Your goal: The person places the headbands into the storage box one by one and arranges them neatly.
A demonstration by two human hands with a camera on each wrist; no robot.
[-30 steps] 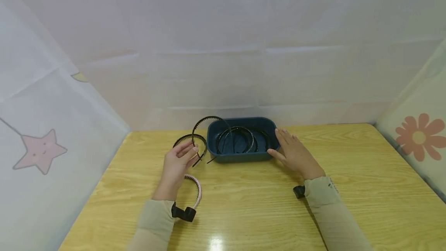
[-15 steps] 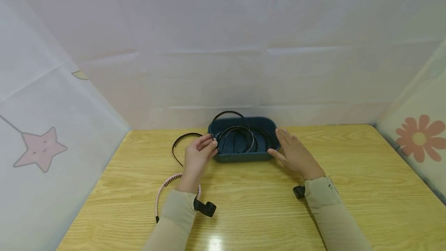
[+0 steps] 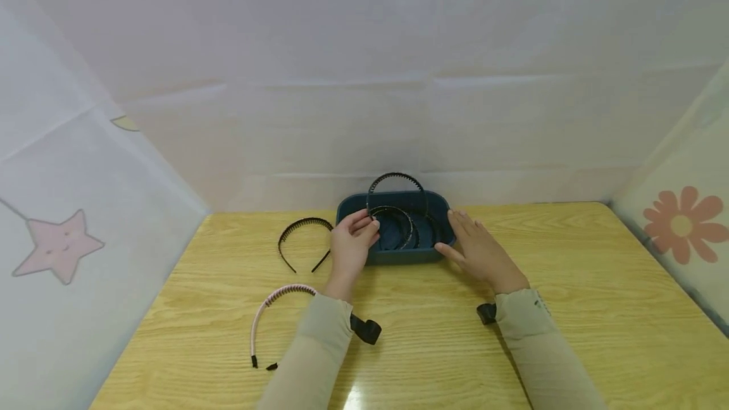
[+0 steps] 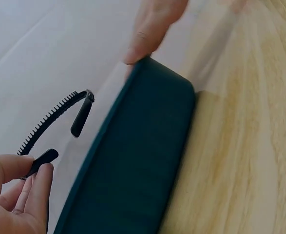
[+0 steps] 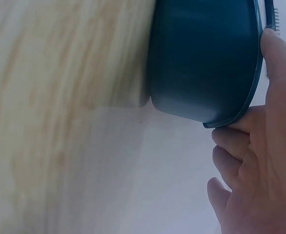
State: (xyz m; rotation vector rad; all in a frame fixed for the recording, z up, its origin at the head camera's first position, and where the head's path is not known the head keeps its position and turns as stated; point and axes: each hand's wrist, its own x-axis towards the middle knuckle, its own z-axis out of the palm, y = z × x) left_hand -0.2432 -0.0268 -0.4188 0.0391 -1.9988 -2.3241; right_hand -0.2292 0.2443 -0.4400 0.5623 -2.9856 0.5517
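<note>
My left hand point(image 3: 350, 250) pinches a black toothed headband point(image 3: 397, 174) near one end, between thumb and fingers. The headband stands upright over the dark blue bin point(image 3: 407, 258), its arch above the back rim. In the left wrist view, the headband's teeth point(image 4: 50, 118) and both black tips show beside the bin's wall. At the bin's right end, my right hand point(image 3: 484, 259) holds the corner, with the thumb at the front rim and fingers round the end. Several black headbands point(image 3: 407, 226) lie inside the bin, partly behind my left hand.
A black toothed headband point(image 3: 304, 221) lies on the wooden table point(image 3: 199, 309), left of the bin. Nearer the front, a pink headband point(image 3: 259, 324) with black tips lies partly under the left sleeve. A pale cloth wall point(image 3: 398, 112) rises close behind the bin.
My left hand has carried the black headband rightward from beside the bin to over it. The headbands on the table have come into fuller view. My right hand stays at the bin's corner.
</note>
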